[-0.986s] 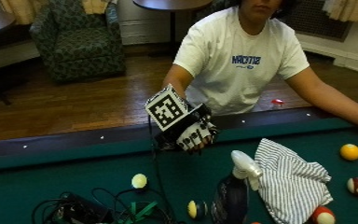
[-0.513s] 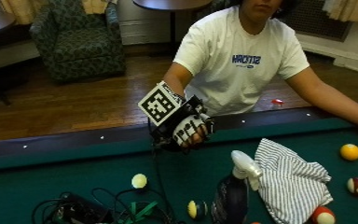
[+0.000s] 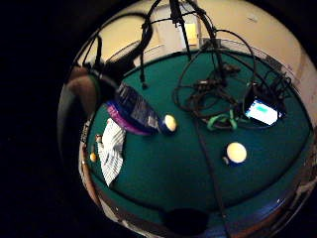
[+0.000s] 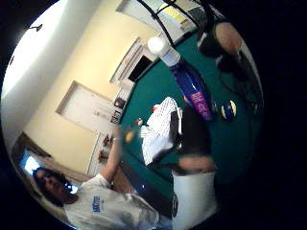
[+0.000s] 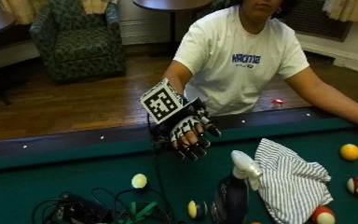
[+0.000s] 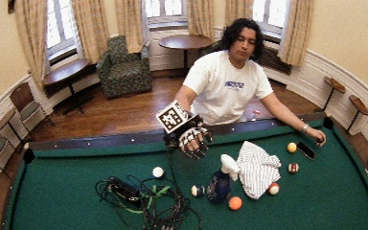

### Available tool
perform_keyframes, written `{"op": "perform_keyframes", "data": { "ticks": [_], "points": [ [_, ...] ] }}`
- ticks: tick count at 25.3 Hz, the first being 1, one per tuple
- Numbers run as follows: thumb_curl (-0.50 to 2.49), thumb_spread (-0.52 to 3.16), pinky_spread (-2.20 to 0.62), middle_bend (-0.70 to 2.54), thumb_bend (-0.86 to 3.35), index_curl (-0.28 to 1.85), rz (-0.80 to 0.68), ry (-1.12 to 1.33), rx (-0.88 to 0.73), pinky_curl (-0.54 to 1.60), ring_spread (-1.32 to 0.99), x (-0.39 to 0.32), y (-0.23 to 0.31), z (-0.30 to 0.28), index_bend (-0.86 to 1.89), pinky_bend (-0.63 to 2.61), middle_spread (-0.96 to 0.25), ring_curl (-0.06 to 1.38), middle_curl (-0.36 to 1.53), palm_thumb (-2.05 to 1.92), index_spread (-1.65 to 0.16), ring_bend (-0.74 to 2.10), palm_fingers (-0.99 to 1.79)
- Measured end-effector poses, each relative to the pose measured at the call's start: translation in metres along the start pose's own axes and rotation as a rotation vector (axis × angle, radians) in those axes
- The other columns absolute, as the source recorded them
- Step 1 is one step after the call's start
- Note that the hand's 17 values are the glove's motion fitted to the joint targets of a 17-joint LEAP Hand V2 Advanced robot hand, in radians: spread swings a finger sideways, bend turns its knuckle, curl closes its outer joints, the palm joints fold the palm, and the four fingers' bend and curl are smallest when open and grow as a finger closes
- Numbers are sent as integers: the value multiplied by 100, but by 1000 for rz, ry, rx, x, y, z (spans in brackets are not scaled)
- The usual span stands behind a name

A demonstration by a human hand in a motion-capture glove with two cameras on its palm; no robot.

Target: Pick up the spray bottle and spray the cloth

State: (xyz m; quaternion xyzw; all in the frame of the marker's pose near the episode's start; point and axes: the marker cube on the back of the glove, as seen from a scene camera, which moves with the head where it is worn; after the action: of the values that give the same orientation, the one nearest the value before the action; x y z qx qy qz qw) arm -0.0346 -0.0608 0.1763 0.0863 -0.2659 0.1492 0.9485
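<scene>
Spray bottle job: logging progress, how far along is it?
Nothing is done yet. The black-gloved right hand hovers open above the green felt table, holding nothing. The dark blue spray bottle with white trigger head stands untouched beside the striped white cloth. Grasping and spraying remain.

Outside cameras face the person across the pool table [image 5: 55, 186]; palm cameras overlook it.

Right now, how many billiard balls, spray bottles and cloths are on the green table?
billiard balls: 6
spray bottle: 1
cloth: 1
Total: 8
</scene>
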Motion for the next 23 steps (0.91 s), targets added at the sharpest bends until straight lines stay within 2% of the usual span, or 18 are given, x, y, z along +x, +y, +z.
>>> {"op": "perform_keyframes", "data": {
  "ticks": [3, 7, 14, 23],
  "points": [
    [55, 111, -4, 44, -4, 43, -14, 23, -24, 50, -14, 3, 4, 1, 21, 54, -16, 45, 49, 73, -33, 70, 55],
    [52, 108, 4, 34, -4, 39, -18, 26, -64, 45, -15, 3, 9, 5, 13, 51, -16, 41, 44, 71, -35, 64, 49],
    [50, 105, 10, 26, -1, 33, 15, -52, 21, 40, -15, -13, 8, 27, 11, 49, -15, 36, 40, 76, -37, 58, 50],
    [49, 103, 12, 26, -2, 29, 112, -380, 30, 37, -14, -24, -17, 72, 11, 43, -14, 34, 39, 80, -37, 55, 55]
  ]
}}
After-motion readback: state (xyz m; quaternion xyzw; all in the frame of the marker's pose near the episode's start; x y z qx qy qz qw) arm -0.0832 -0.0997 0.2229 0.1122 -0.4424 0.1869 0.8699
